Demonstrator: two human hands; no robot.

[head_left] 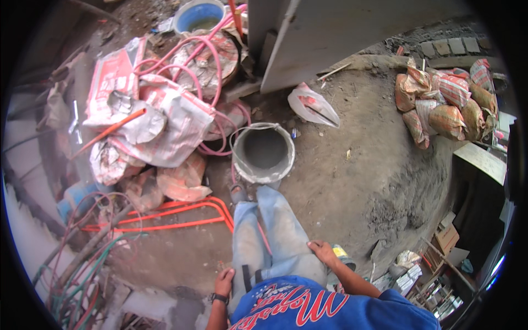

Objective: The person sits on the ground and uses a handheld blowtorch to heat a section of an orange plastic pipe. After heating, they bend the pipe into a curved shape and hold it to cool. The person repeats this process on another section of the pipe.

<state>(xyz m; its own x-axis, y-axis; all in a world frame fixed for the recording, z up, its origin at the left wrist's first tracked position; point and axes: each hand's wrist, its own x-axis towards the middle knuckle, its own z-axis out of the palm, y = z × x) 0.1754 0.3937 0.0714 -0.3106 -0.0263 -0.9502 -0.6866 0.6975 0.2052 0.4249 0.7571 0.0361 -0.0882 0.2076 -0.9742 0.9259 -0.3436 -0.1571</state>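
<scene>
- The brown earth ground [352, 184] fills the middle of the frame and carries most of the things.
- The large flat grey panel [341, 44] stands at the upper middle.
- The loose pile of red-and-white sacks [176, 124] lies at the left, with a pink flexible hose [219, 77] looped over its upper part.
- The filled reddish-brown sacks [448, 122] are heaped at the upper right.
- The faded light-blue jeans [286, 225] of the person reach to the centre.
- The grey round plastic bucket [246, 160] stands upright on the ground, just above the centre of the frame. Its inside is grey; I cannot tell if it has material in it. As I judge, the bucket is in its place but work with it is at a pause; how much is done or left cannot be told.
- The right hand [323, 253], lower middle, rests on the jeans, well apart from the bucket.
- The left hand [224, 281], at the lower edge, is beside the other thigh. No thing is visible in either grip; whether the fingers are apart or together, I cannot tell.
</scene>
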